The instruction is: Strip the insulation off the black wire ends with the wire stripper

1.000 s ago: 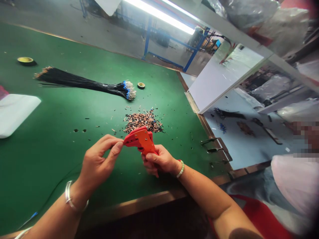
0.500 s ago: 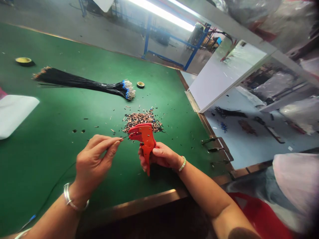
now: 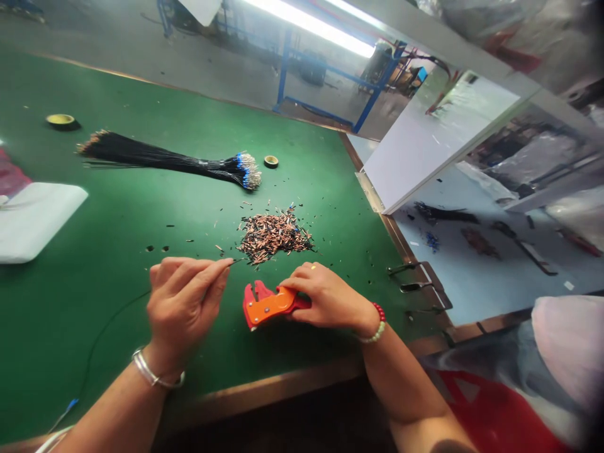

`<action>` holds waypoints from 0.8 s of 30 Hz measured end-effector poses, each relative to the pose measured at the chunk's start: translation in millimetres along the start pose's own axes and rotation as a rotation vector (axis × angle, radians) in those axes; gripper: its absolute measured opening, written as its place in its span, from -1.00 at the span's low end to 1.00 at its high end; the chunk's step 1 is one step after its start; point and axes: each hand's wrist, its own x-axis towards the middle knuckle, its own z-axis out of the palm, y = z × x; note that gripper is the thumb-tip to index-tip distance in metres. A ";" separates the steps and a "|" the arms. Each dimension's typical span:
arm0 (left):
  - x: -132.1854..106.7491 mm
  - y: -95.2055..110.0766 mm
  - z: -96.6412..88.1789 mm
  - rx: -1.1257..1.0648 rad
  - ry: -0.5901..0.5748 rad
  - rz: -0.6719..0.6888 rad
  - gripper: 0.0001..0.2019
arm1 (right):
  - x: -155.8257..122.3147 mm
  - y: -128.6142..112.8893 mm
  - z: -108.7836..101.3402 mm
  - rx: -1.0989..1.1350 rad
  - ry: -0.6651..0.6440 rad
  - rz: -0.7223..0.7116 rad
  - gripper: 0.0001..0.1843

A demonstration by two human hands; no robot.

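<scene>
Between thumb and fingers, my left hand (image 3: 186,299) pinches a thin black wire (image 3: 106,322) close to its end, whose tip points right. The wire trails down to a blue-sleeved end (image 3: 72,404) at the lower left. My right hand (image 3: 325,296) is closed around the handles of a red and orange wire stripper (image 3: 271,307), tilted low over the green table. Its jaws face left and stand apart from the wire tip. Just beyond lies a pile of copper and black wire scraps (image 3: 274,234).
A bundle of black wires (image 3: 174,157) with blue-sleeved ends lies farther back, near two tape rolls, a yellow one (image 3: 60,119) and a small one (image 3: 270,162). A white sheet (image 3: 42,220) is at left. Metal clips (image 3: 419,286) sit at the table's right edge.
My right hand has turned the wire stripper from upright to lying low, bringing its jaws away from the wire tip. My left hand keeps its pinch on the wire.
</scene>
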 end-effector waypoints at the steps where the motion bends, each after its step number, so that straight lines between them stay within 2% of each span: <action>1: 1.0 0.7 0.6 -0.011 -0.013 0.018 -0.72 | 1.3 -0.7 4.4 -0.049 -0.016 -0.013 -0.54; 3: 2.2 2.9 2.8 -0.049 -0.060 0.057 -0.74 | 5.2 -3.8 12.8 -0.068 0.031 -0.036 -0.49; 6: 0.9 7.4 8.0 -0.116 -0.150 0.116 -0.78 | 11.7 -9.9 21.5 0.052 0.262 -0.037 -0.43; 9: -3.5 11.9 14.4 -0.182 -0.228 0.164 -0.80 | 15.6 -12.8 26.7 0.171 0.403 -0.042 -0.63; 12: -8.1 14.1 19.7 -0.225 -0.273 0.185 -0.82 | 16.7 -12.1 29.0 0.263 0.420 -0.060 -0.85; 19: -11.3 15.6 22.8 -0.302 -0.288 0.141 -0.81 | 15.4 -10.9 26.9 0.677 0.355 0.024 -0.80; 24: -10.3 22.4 22.7 -0.346 -0.274 0.114 -0.85 | 14.0 -7.0 28.5 0.834 0.310 0.145 -0.72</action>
